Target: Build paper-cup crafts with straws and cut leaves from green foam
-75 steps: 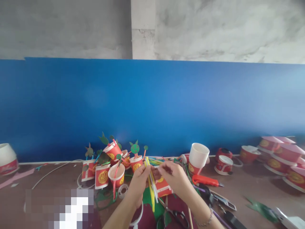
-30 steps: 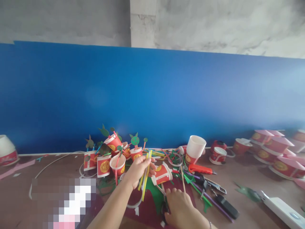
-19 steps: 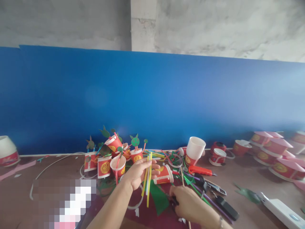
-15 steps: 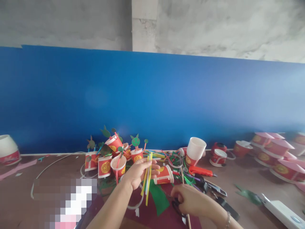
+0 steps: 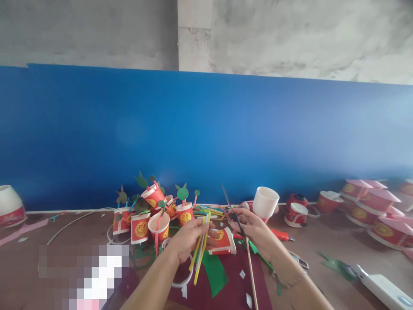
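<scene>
My left hand (image 5: 190,239) is closed around a small bunch of yellow and white straws (image 5: 200,254), held upright at a slight tilt above the table. In my right hand (image 5: 253,226) is a pair of black scissors (image 5: 232,209), its pointed end directed up and to the left. Between the hands a red paper cup (image 5: 223,241) lies on its side, partly behind my left fingers. Below it, a piece of green paper (image 5: 215,273) rests on a dark red sheet (image 5: 234,295). A thin wooden stick (image 5: 251,271) lies beneath my right hand.
Several red cups (image 5: 140,228) with green cut-outs on straws stand at left. Loose straws (image 5: 211,210) lie behind my hands. Stacked white cups (image 5: 265,202), an orange-red cutter (image 5: 280,234), a white device (image 5: 383,286) and pink-topped cups (image 5: 377,198) are at right. A blue panel (image 5: 206,137) rises behind.
My right hand has lifted from the dark red sheet with the scissors and moved up and forward, beside the lying cup. My left hand still holds the straws, nearly in place.
</scene>
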